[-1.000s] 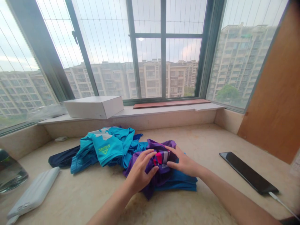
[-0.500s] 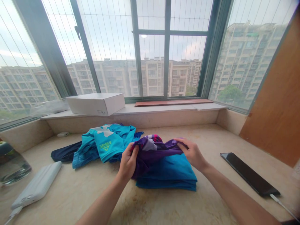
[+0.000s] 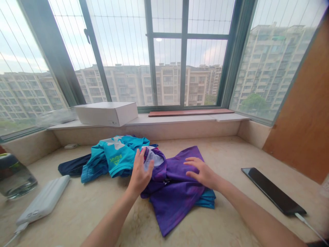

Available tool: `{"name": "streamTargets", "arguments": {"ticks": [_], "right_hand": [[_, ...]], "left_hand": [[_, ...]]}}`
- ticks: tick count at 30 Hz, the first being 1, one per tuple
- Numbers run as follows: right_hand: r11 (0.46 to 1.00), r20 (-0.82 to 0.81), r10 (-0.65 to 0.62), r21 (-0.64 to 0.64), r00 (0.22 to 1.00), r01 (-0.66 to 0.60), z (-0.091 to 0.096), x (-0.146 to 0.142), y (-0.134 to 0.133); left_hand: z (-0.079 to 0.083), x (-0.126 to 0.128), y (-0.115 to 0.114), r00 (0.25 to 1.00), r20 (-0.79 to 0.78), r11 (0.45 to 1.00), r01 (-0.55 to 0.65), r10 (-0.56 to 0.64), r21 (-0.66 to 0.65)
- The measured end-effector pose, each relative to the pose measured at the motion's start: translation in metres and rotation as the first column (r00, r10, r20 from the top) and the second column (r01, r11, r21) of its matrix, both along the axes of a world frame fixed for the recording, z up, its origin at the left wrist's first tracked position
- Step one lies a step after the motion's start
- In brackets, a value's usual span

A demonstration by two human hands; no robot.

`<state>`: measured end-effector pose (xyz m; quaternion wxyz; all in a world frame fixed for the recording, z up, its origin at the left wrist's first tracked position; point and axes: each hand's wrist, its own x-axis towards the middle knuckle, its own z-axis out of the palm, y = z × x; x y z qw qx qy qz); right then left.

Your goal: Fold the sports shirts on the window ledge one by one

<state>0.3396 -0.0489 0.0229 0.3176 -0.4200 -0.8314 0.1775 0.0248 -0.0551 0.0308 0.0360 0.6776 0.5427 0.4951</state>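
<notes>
A purple shirt lies spread over a folded blue garment on the stone counter. My left hand rests open on the shirt's collar end, fingers pointing up. My right hand lies flat and open on the purple cloth, fingers stretched to the left. A heap of turquoise clothes with a dark navy piece sits just left of my left hand.
A white power bank with a cable and a glass jar lie at the left. A black phone on a charging cable lies at the right. A white box stands on the window ledge behind.
The purple shirt was bunched under my hands, then lifted by both hands off the blue garment. Now it is laid out flat over it and my hands have let go.
</notes>
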Motion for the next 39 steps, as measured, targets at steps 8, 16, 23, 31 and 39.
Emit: {"name": "streamTargets", "arguments": {"ticks": [8,16,23,31,39], "right_hand": [[0.99,0.151,0.134,-0.059,0.979,-0.126,-0.002,-0.027,-0.016],[0.88,-0.427,-0.387,0.093,0.817,0.465,0.024,0.03,0.015],[0.947,-0.332,-0.28,0.058,0.901,0.316,0.019,0.032,0.013],[0.987,0.13,-0.163,0.011,0.978,0.162,-0.013,-0.015,0.001],[0.914,-0.129,0.395,0.151,0.909,-0.376,0.015,-0.054,-0.041]], "left_hand": [[-0.001,0.009,-0.015,0.853,-0.438,0.953,0.201,-0.284,-0.226],[0.026,-0.006,-0.012,0.961,0.277,0.997,-0.04,0.021,0.06],[0.009,-0.005,-0.004,0.932,0.349,0.994,0.106,-0.095,-0.012],[-0.013,0.028,-0.027,0.804,-0.17,0.802,0.5,-0.57,-0.326],[-0.021,0.031,-0.027,0.795,-0.129,0.794,0.549,-0.592,-0.262]]}}
